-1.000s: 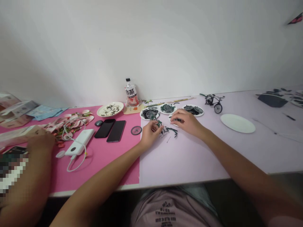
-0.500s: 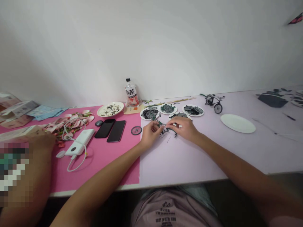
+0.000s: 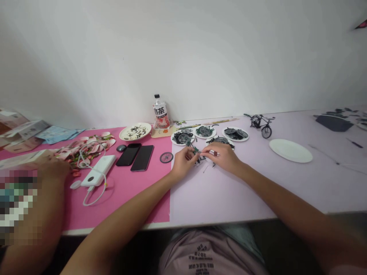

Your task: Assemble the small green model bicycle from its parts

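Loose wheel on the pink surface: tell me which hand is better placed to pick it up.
Probably left: the left hand is beside the wheel, the right hand farther off. The left holds a green bicycle part, though, so it would likely need freeing first.

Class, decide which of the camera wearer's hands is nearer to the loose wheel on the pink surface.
Left. The left hand is close beside the wheel, on its right; the right hand is farther right, past the left hand.
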Demonstrator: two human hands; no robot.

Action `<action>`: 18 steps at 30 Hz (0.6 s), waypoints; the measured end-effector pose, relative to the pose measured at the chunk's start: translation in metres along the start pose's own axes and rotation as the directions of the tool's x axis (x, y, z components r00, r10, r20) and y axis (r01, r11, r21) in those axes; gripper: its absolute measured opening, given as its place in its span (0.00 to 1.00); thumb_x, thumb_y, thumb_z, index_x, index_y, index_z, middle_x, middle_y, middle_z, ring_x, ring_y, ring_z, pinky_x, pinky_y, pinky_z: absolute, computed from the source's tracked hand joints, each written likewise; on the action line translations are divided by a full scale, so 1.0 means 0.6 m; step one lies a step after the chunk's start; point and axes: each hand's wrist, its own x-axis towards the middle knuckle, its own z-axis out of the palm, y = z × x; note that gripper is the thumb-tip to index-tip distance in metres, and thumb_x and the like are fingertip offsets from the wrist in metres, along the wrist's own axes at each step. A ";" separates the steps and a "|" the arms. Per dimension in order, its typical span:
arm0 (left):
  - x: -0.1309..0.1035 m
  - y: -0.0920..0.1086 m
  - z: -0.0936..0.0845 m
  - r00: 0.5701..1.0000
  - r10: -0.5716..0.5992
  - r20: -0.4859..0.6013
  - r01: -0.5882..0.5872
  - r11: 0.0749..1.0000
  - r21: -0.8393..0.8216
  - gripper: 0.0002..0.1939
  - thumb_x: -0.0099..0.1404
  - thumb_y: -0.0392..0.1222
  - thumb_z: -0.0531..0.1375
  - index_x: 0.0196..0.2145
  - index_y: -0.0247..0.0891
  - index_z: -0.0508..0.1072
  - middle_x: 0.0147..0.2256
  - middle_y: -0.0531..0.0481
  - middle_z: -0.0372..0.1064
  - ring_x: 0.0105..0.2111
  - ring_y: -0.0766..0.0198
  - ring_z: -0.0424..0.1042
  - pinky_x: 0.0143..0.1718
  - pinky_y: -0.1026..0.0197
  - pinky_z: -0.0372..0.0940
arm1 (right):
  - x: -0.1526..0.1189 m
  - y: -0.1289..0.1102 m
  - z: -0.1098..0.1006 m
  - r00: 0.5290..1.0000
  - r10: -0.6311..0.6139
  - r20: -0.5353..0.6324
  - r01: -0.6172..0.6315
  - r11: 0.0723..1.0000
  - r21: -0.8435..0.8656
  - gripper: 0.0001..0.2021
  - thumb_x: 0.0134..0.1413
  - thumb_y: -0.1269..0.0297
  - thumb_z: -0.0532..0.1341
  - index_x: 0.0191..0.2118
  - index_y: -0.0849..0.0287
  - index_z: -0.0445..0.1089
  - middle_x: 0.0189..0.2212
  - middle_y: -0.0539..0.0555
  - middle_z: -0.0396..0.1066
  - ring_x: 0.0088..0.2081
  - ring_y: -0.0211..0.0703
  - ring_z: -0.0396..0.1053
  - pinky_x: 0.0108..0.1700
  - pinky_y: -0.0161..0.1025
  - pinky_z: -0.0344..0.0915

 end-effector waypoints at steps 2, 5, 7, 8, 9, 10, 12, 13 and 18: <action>0.000 -0.001 0.000 1.000 -0.002 -0.001 0.002 1.000 -0.003 0.16 0.61 0.52 0.67 0.37 0.37 0.72 0.23 0.56 0.70 0.23 0.68 0.65 0.29 0.64 0.61 | 0.000 0.000 0.001 1.000 -0.020 -0.020 0.019 1.000 -0.011 0.11 0.67 0.56 0.64 0.36 0.56 0.78 0.31 0.54 0.79 0.30 0.41 0.72 0.30 0.36 0.67; 0.000 -0.002 0.001 1.000 -0.008 -0.007 0.008 1.000 -0.004 0.16 0.61 0.52 0.68 0.37 0.38 0.72 0.23 0.56 0.69 0.23 0.68 0.66 0.29 0.64 0.61 | 0.001 -0.002 0.000 0.999 -0.027 -0.036 0.026 0.999 -0.022 0.10 0.66 0.57 0.64 0.35 0.56 0.78 0.31 0.54 0.79 0.29 0.40 0.72 0.30 0.36 0.67; 0.001 -0.002 0.000 1.000 -0.006 -0.009 0.006 1.000 -0.001 0.16 0.61 0.52 0.68 0.37 0.38 0.72 0.23 0.56 0.69 0.23 0.68 0.66 0.29 0.64 0.61 | 0.001 -0.003 0.001 0.999 -0.026 -0.040 0.025 0.999 -0.019 0.10 0.66 0.58 0.65 0.35 0.56 0.78 0.31 0.54 0.79 0.30 0.41 0.72 0.30 0.36 0.67; 0.001 -0.002 0.000 1.000 -0.004 -0.008 0.004 1.000 0.000 0.16 0.61 0.52 0.68 0.37 0.37 0.72 0.23 0.56 0.69 0.23 0.68 0.65 0.29 0.64 0.61 | 0.000 -0.003 0.002 0.999 -0.025 -0.040 0.025 1.000 -0.015 0.10 0.66 0.58 0.65 0.35 0.56 0.78 0.31 0.54 0.79 0.30 0.41 0.73 0.30 0.36 0.67; 0.001 -0.002 -0.001 1.000 -0.002 -0.006 0.002 1.000 0.000 0.16 0.61 0.51 0.68 0.37 0.37 0.72 0.23 0.56 0.69 0.23 0.68 0.65 0.29 0.64 0.61 | 0.000 -0.004 0.003 0.999 -0.025 -0.040 0.024 1.000 -0.010 0.10 0.66 0.58 0.65 0.35 0.56 0.78 0.32 0.54 0.79 0.30 0.41 0.73 0.30 0.36 0.67; 0.001 -0.002 -0.001 1.000 -0.002 -0.003 0.002 1.000 -0.001 0.16 0.61 0.51 0.68 0.37 0.37 0.72 0.23 0.56 0.69 0.23 0.68 0.65 0.29 0.64 0.61 | -0.001 -0.004 0.004 0.999 -0.024 -0.039 0.024 1.000 -0.004 0.10 0.66 0.58 0.65 0.36 0.56 0.77 0.32 0.54 0.79 0.31 0.41 0.73 0.31 0.37 0.67; 0.002 -0.003 -0.002 1.000 -0.001 0.002 0.001 1.000 -0.003 0.15 0.61 0.50 0.67 0.37 0.37 0.71 0.23 0.56 0.69 0.23 0.68 0.65 0.29 0.65 0.61 | -0.002 -0.006 0.008 0.999 -0.024 -0.040 0.025 1.000 0.011 0.09 0.66 0.58 0.65 0.36 0.56 0.77 0.32 0.54 0.79 0.32 0.42 0.74 0.31 0.37 0.67; 0.002 -0.004 -0.002 1.000 0.001 0.003 -0.001 1.000 -0.003 0.15 0.61 0.49 0.67 0.37 0.37 0.71 0.23 0.56 0.69 0.23 0.69 0.65 0.29 0.65 0.61 | -0.002 -0.006 0.010 0.999 -0.025 -0.040 0.026 1.000 0.017 0.09 0.66 0.59 0.65 0.36 0.56 0.77 0.32 0.54 0.79 0.32 0.42 0.74 0.31 0.37 0.67; 0.002 -0.011 -0.001 1.000 0.011 0.024 -0.010 1.000 -0.008 0.15 0.61 0.49 0.68 0.37 0.37 0.71 0.23 0.55 0.70 0.23 0.68 0.67 0.28 0.65 0.62 | -0.003 -0.008 0.018 0.996 -0.076 -0.040 0.077 0.997 0.024 0.07 0.68 0.63 0.63 0.37 0.55 0.76 0.32 0.54 0.79 0.34 0.43 0.74 0.39 0.39 0.70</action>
